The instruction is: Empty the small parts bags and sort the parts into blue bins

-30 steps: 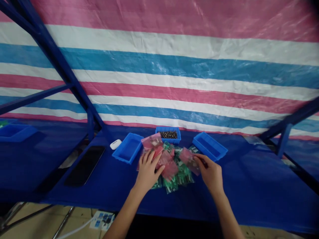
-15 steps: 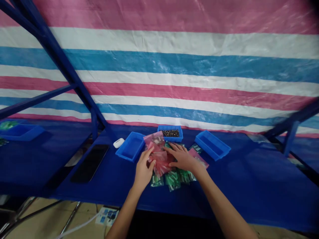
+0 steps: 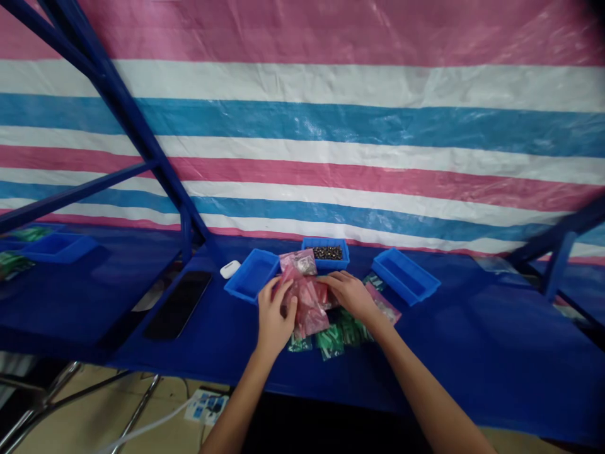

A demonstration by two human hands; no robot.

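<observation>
Left hand [image 3: 275,315]: fingers curled on the left side of a heap of translucent pink plastic bags [image 3: 309,309], at the table's middle. Right hand [image 3: 352,296]: fingers on the heap's right side; whether either hand grips a bag, cannot tell. Hands apart, bags between. Green-filled clear plastic packets [image 3: 329,342]: at the heap's near edge. Blue rectangular plastic tray of small dark metallic pieces [image 3: 327,253]: just beyond. Empty blue plastic trays [image 3: 253,275]: one left, one right.
</observation>
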